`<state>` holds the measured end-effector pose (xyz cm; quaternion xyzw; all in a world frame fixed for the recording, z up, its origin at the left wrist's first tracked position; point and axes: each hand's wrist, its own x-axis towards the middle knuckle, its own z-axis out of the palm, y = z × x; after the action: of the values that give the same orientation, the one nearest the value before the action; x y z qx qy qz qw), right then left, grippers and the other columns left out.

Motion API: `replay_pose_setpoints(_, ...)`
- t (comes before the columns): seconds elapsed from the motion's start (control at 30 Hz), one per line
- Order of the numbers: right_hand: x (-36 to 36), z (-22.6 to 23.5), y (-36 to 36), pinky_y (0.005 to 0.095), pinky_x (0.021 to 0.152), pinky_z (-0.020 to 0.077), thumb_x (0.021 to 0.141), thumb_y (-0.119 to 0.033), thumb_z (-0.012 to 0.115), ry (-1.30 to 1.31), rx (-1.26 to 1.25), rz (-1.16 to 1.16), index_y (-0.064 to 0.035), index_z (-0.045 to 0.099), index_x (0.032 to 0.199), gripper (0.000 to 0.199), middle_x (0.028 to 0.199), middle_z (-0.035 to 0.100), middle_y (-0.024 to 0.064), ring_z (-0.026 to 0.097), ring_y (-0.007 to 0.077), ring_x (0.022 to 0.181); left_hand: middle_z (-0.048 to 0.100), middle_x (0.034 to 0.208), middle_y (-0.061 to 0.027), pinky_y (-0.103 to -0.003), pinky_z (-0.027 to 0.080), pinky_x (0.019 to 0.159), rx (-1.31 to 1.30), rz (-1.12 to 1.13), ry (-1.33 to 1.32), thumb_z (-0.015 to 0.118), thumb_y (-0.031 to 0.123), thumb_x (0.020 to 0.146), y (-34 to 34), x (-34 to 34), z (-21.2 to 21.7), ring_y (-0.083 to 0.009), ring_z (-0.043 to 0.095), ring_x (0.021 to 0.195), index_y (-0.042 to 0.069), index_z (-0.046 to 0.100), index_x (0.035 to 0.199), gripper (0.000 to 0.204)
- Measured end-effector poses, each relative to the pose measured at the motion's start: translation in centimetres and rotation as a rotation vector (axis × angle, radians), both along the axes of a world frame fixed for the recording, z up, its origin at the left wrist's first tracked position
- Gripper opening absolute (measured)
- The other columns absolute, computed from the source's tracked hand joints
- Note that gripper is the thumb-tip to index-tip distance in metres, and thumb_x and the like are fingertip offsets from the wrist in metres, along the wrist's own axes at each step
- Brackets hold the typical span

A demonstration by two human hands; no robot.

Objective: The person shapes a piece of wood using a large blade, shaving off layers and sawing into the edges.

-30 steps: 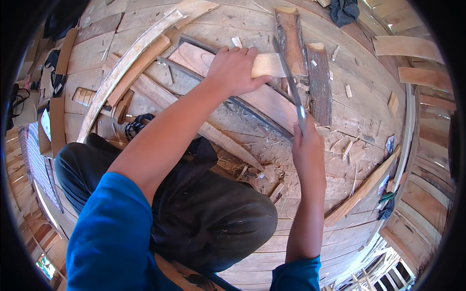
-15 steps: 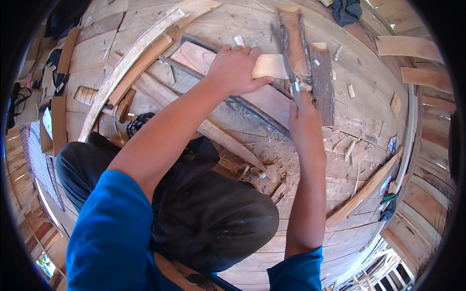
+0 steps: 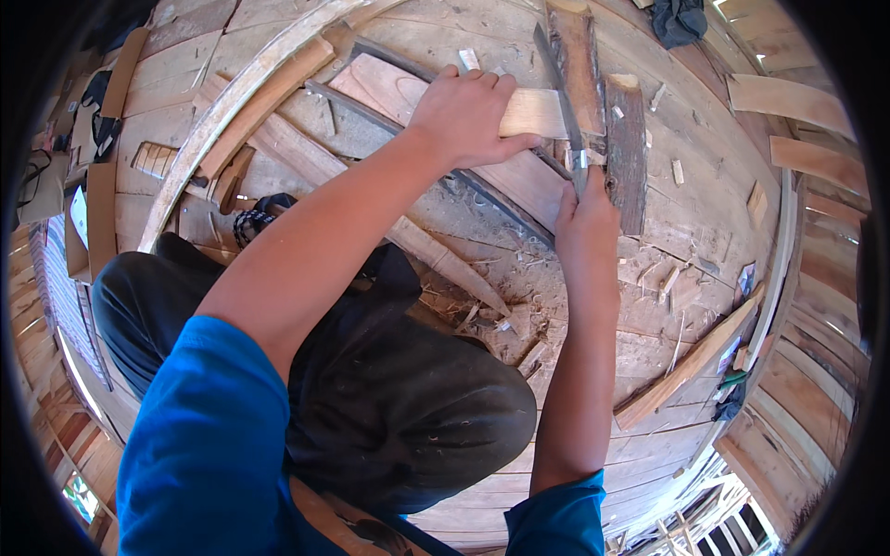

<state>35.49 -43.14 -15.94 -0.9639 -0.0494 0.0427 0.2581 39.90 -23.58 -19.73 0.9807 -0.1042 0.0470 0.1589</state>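
My left hand (image 3: 464,116) is wrapped over a short pale wooden piece (image 3: 530,113), its thumb on the near side. The piece lies across a longer reddish-brown board (image 3: 524,190) with dark strips along its edges. My right hand (image 3: 589,218) grips the handle of a long-bladed knife (image 3: 559,85). Its blade points away from me and runs along the right end of the pale piece; I cannot tell whether it cuts into it. Just beyond the blade are a bark-edged slab (image 3: 577,56) and a second rough slab (image 3: 625,139).
Shavings and offcuts (image 3: 519,338) litter the plank floor around my knee. A long curved strip (image 3: 218,116) and other lumber lie to the left, near a cardboard box (image 3: 104,218). A loose plank (image 3: 691,361) rests at right by the slatted wall (image 3: 816,278).
The whole view has shifted slightly, so things sit a little higher now. Both hands keep their grips, and the knife stays at the pale piece's right end.
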Motion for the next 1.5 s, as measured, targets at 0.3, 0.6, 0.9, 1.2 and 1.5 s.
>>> replay_pose_setpoints(0.3, -5.8, 2.9, -3.9, 0.0561, 0.061, 0.0452, 0.096, -0.013, 0.053, 0.229, -0.026, -0.031, -0.003, 0.05, 0.11, 0.018, 0.075, 0.062, 0.0297, 0.063, 0.049, 0.076, 0.068, 0.103, -0.0166, -0.044, 0.043, 0.09, 0.121, 0.011, 0.095, 0.058, 0.063, 0.084, 0.2, 0.1, 1.0, -0.031, 0.064, 0.101, 0.003, 0.058, 0.116, 0.068)
replay_pose_setpoints(0.6, -0.4, 0.6, -1.6, 0.0519, 0.062, 0.045, 0.097, -0.015, 0.054, 0.021, 0.059, 0.074, -0.0025, 0.05, 0.106, 0.016, 0.079, 0.061, 0.0282, 0.061, 0.0496, 0.077, 0.068, 0.104, -0.0158, -0.045, 0.043, 0.089, 0.075, -0.025, 0.048, 0.058, 0.063, 0.084, -0.1, 0.4, 0.4, -0.0312, 0.063, 0.102, 0.004, 0.058, 0.115, 0.067)
replay_pose_setpoints(0.9, -4.1, 2.5, -1.8, 0.056, 0.06, 0.0444, 0.097, -0.014, 0.051, 0.081, 0.001, 0.015, -0.0029, 0.051, 0.107, 0.015, 0.075, 0.061, 0.0298, 0.062, 0.049, 0.076, 0.068, 0.104, -0.0163, -0.045, 0.044, 0.09, 0.055, -0.069, -0.037, 0.056, 0.063, 0.085, 0.3, -0.3, -0.2, -0.0318, 0.064, 0.103, 0.003, 0.058, 0.12, 0.069)
replay_pose_setpoints(1.2, -7.8, 4.0, -4.4, 0.0533, 0.06, 0.0441, 0.096, -0.013, 0.054, 0.272, -0.001, -0.066, -0.0005, 0.051, 0.109, 0.018, 0.073, 0.061, 0.0286, 0.061, 0.0486, 0.071, 0.067, 0.106, -0.0165, -0.043, 0.042, 0.093, 0.117, 0.018, 0.133, 0.054, 0.065, 0.085, 0.5, 0.4, 0.5, -0.0308, 0.063, 0.105, 0.002, 0.058, 0.117, 0.07)
replay_pose_setpoints(1.5, 0.2, 1.9, -1.2, 0.0545, 0.064, 0.0449, 0.097, -0.011, 0.052, 0.117, 0.056, 0.069, -0.0006, 0.051, 0.11, 0.018, 0.081, 0.061, 0.031, 0.06, 0.0518, 0.079, 0.066, 0.102, -0.0141, -0.044, 0.042, 0.088, 0.068, -0.001, -0.001, 0.057, 0.064, 0.083, 0.4, 0.2, 0.1, -0.0292, 0.063, 0.101, 0.005, 0.058, 0.111, 0.066)
